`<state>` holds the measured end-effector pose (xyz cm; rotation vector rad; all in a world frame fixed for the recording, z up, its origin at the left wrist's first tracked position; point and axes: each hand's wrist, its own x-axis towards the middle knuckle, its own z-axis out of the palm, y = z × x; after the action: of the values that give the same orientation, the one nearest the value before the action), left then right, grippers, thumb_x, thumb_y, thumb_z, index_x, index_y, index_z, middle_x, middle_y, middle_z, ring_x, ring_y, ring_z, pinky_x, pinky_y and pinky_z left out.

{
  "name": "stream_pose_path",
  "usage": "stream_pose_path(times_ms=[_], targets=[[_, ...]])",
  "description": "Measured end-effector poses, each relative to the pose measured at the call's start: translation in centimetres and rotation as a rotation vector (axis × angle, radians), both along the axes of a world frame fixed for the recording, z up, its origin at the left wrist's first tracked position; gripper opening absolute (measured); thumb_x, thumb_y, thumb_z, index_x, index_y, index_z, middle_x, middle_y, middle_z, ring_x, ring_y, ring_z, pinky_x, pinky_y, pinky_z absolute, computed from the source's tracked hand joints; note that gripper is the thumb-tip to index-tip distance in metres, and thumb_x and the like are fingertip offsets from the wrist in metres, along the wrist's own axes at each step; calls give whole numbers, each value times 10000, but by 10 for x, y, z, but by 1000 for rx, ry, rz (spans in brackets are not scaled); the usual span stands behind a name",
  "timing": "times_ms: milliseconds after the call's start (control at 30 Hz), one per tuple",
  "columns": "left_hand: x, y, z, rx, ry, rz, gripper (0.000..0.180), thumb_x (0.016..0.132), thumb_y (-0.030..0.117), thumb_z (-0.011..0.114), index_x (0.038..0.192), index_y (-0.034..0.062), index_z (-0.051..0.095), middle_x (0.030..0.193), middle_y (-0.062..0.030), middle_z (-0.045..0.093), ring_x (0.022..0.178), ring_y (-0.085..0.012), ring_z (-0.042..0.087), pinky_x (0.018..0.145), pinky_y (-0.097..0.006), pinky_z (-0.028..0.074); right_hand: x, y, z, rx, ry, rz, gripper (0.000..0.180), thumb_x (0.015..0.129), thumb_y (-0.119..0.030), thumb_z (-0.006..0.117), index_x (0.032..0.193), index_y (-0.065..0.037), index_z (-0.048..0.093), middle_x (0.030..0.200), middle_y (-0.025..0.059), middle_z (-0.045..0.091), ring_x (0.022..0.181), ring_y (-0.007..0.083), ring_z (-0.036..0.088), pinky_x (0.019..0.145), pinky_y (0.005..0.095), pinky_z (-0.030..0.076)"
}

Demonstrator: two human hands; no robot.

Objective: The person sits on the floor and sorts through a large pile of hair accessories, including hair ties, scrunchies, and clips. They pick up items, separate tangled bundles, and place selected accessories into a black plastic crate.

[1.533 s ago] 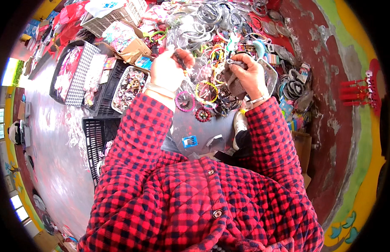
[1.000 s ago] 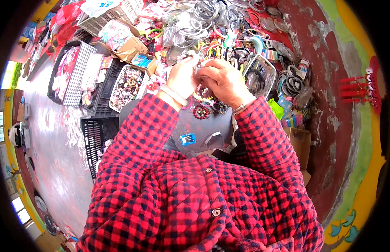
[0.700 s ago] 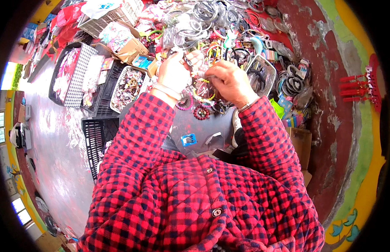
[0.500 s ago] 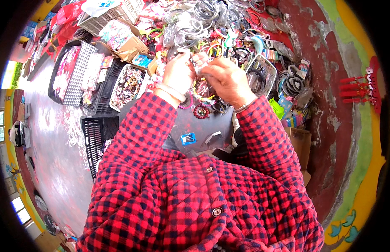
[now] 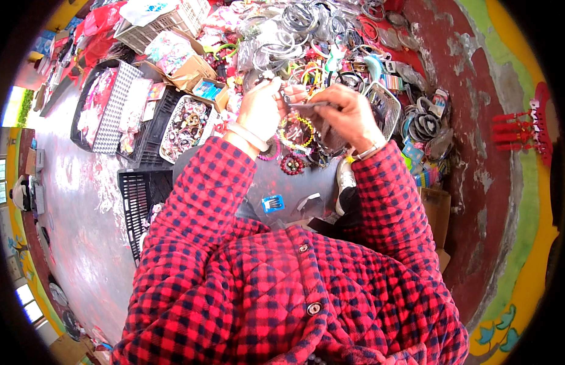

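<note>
My left hand (image 5: 262,109), a pale bangle at its wrist, is closed at the edge of a heap of accessories. A small dark thing shows at its fingertips, too small to name. To its right, my right hand (image 5: 349,115) pinches a thin dark strip (image 5: 310,106) that reaches toward the left fingers. Whether it is a hair tie or packaging, I cannot make out. Below the hands lie a yellow beaded loop (image 5: 311,135), a dark red beaded bracelet (image 5: 291,163) and a magenta ring (image 5: 271,149).
Headbands in clear plastic (image 5: 288,42) pile up beyond the hands. Left of them stand a white basket of hair ties (image 5: 167,148), a cardboard box (image 5: 186,75) and a black crate (image 5: 131,204). A white basket (image 5: 389,125) sits right. A blue card (image 5: 273,202) lies nearer me.
My right hand has moved right, away from the left, and the dark strip now shows between them. My left hand stays nearly in place.
</note>
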<state>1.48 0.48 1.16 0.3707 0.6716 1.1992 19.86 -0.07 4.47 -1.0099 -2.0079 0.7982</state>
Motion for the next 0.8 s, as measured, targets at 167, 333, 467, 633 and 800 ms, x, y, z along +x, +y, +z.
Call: stream_pose_path(times_ms=[167, 333, 467, 633, 800], targets=[[4, -5, 9, -2, 65, -41, 235, 926, 179, 381, 921, -37, 474, 923, -201, 598, 869, -286, 606, 776, -350, 495, -7, -2, 6, 147, 14, -89, 156, 705, -27, 591, 848, -60, 645, 753, 80, 572, 719, 207, 577, 651, 298, 461], [0, 4, -8, 6, 100, 5, 241, 918, 183, 400, 936, -34, 501, 931, -184, 603, 854, -253, 605, 788, -339, 481, -4, -11, 14, -552, 101, 887, 133, 720, -31, 601, 843, -26, 649, 813, 54, 626, 804, 132, 575, 735, 285, 455], [1, -1, 1, 101, 147, -81, 238, 915, 187, 403, 946, -26, 503, 846, -119, 584, 783, -211, 577, 740, -315, 457, 8, -11, 32, -764, 256, 333, 117, 751, -35, 585, 861, -22, 624, 822, 13, 615, 755, 81, 557, 705, 241, 456], [6, -10, 15, 379, 289, -222, 224, 867, 137, 498, 1053, 15, 470, 813, -61, 549, 741, -117, 485, 723, -227, 349, 31, 8, 14, -590, 739, -105, 157, 771, 7, 589, 925, -20, 596, 827, -3, 583, 733, 57, 535, 670, 197, 441], [12, -16, 23, 368, 440, -294, 261, 843, 74, 517, 1090, 6, 469, 788, -33, 540, 683, -55, 470, 590, -184, 367, 18, 4, 9, -189, 505, -186, 158, 743, 4, 613, 899, -18, 603, 820, 2, 573, 759, 75, 527, 697, 223, 440]])
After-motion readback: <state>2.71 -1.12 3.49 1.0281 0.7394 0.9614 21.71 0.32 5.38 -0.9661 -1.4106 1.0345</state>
